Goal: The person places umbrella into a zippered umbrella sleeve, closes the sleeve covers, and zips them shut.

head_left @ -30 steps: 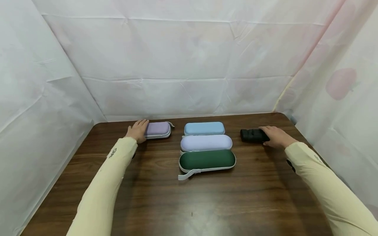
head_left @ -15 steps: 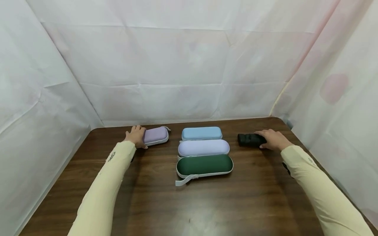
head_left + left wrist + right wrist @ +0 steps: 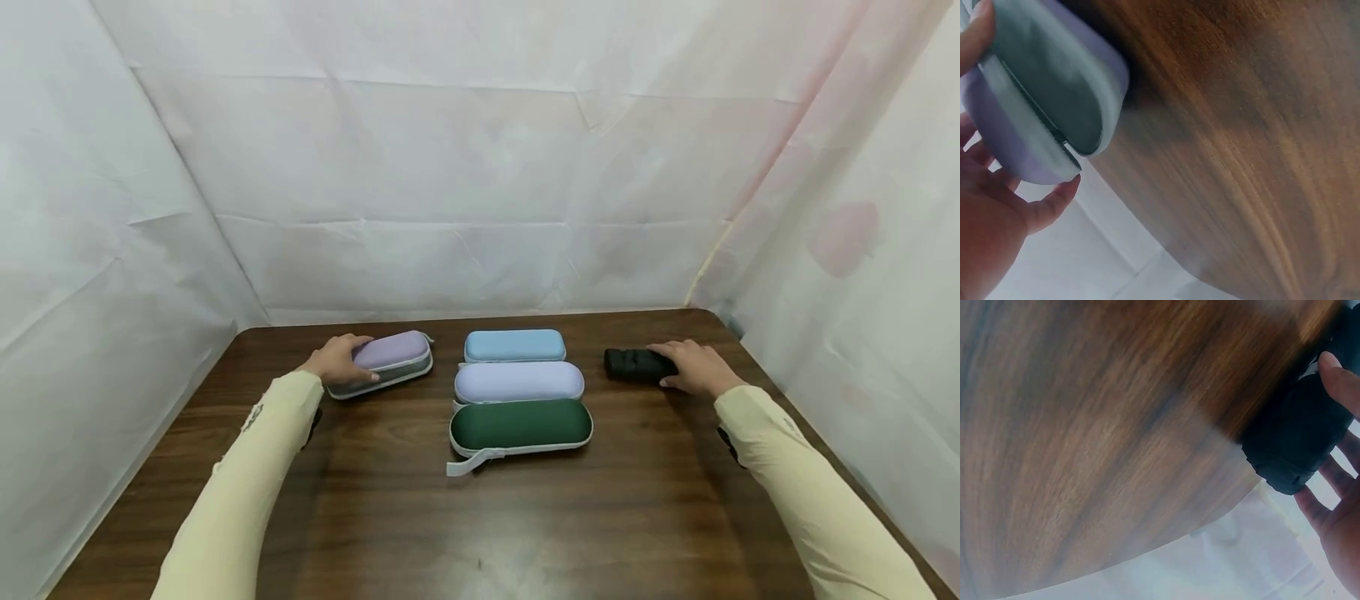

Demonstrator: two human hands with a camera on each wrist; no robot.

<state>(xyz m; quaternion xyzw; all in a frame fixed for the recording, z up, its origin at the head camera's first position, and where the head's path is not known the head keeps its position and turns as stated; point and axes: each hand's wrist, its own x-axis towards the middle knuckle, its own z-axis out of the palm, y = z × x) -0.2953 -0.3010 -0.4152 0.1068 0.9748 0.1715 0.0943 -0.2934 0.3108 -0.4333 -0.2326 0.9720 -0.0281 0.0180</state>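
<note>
At the back left of the table my left hand (image 3: 333,360) grips the lid of a purple zip case (image 3: 393,352). The case is unzipped and partly gaping; in the left wrist view its grey interior (image 3: 1054,69) shows, with fingers on the lid's outer side and rim. My right hand (image 3: 699,367) holds one end of a short black fabric-like roll (image 3: 637,365), shaped like a folded compact umbrella, lying at the back right. In the right wrist view the thumb lies across the black roll, other fingers along its far side; the palm side is hidden.
Between the hands, three zip cases lie in a column: light blue (image 3: 514,345), lavender (image 3: 519,382) and dark green (image 3: 521,425) nearest. A grey strap (image 3: 472,462) sticks out from the green one. White sheeting (image 3: 465,167) walls the wooden table (image 3: 480,525) behind and at both sides.
My left hand has lifted the purple case's lid, and a dark gap now shows along its near side. The case has turned at an angle. The right hand keeps hold of the black roll.
</note>
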